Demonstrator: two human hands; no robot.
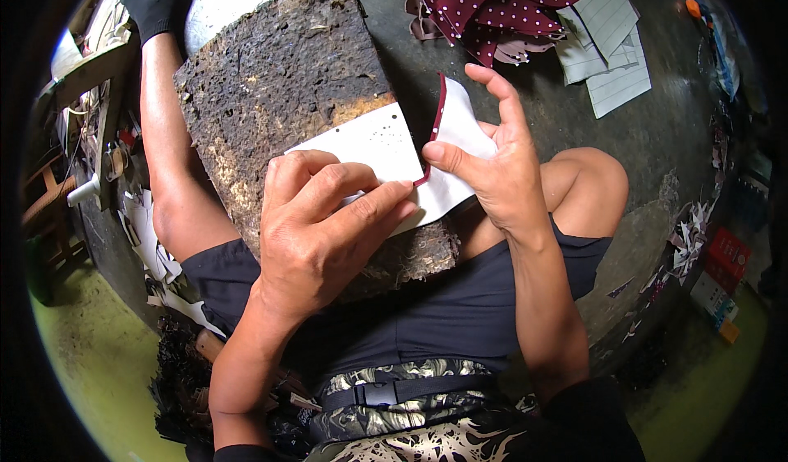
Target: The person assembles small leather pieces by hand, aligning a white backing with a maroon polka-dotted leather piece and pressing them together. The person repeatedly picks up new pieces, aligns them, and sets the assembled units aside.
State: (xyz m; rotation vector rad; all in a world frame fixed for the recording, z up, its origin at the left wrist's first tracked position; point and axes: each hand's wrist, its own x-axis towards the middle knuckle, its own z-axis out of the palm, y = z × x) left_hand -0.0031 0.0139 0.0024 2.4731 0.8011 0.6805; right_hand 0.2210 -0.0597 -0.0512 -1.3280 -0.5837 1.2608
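Note:
A white piece with a dark red, white-dotted folded edge (pixel 461 121) curls upward over the near right corner of a rough dark slab. My right hand (pixel 510 171) pinches it, the thumb on the red edge, the index finger stretched upward. Bent over a white plate with small black dots (pixel 373 146), my left hand (pixel 308 224) presses its fingertips on the lower end of the red edge, beside the plate's right corner. The plate lies flat on the slab (pixel 279 68); its near part is hidden beneath my left hand.
Beyond the slab lies a heap of dark red dotted cloth pieces (pixel 492 6), with lined white sheets (pixel 611 43) to its right. White scraps (pixel 152 236) lie near a wooden frame (pixel 94 93) at left. More scraps (pixel 694 232) and a red packet (pixel 726 257) are at right.

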